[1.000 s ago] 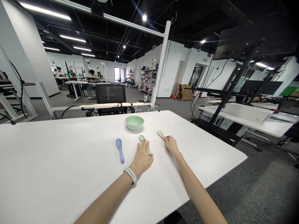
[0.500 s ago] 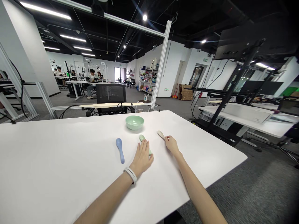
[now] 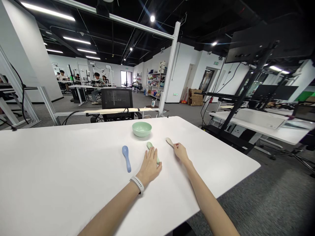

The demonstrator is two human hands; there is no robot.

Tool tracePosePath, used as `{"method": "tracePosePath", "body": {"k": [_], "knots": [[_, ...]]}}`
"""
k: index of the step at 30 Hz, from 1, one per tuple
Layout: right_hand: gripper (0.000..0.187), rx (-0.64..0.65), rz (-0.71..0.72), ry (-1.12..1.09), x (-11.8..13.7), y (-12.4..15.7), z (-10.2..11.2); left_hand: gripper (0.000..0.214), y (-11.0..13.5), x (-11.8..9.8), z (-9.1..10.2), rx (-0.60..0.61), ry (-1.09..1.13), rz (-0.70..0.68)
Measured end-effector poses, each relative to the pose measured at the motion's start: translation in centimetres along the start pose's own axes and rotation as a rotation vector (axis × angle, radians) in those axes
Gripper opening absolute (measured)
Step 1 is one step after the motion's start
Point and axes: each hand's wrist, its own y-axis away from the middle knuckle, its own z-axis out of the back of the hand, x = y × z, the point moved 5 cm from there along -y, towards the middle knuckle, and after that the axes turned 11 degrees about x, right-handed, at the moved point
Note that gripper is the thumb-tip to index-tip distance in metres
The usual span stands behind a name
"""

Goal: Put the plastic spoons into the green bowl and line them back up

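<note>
My left hand (image 3: 148, 166), with a pale watch strap on its wrist, lies palm down over the light green spoon (image 3: 149, 145). Its fingers are stretched out and slightly spread, covering the spoon's middle; the handle end shows by the thumb. My right hand (image 3: 180, 152) pinches the handle of a beige spoon (image 3: 169, 141), whose bowl points away to the left, at or close to the tabletop. To the left of my left hand is a blue spoon (image 3: 126, 158), untouched. Beyond the hands stands a green bowl (image 3: 142, 129), upright; its inner bottom is only partly visible.
The white table (image 3: 61, 170) has its right edge running diagonally toward me. Behind it are a metal frame (image 3: 169, 68) and a black mesh chair (image 3: 116, 98). A black stand (image 3: 242, 95) rises at the right. People sit at desks in the far background.
</note>
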Motion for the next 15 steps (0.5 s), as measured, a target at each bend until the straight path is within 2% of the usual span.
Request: {"method": "tracePosePath", "body": {"k": [3,5,7,9,12,15], "knots": [[0.035,-0.007,0.0,0.001,0.0,0.0,-0.1,0.074,0.1,-0.4,0.3,-0.025,-0.009,-0.03],[0.036,-0.026,0.009,0.005,0.0,0.0,-0.1,0.072,0.3,-0.9,1.1,-0.073,-0.022,-0.097],[0.039,-0.079,0.018,0.02,0.1,0.1,0.1,0.07,0.8,-1.0,2.6,-0.136,-0.029,-0.16],[0.04,-0.162,0.039,0.026,0.2,0.2,0.5,0.069,1.7,0.2,5.0,-0.216,-0.029,-0.17],[0.039,-0.235,0.156,-0.023,1.0,0.4,0.9,0.068,4.4,4.9,9.8,-0.379,-0.042,-0.084],[0.037,-0.202,0.362,-0.105,2.7,1.0,0.3,0.069,9.4,12.9,13.9,-0.519,-0.079,0.081]]}}
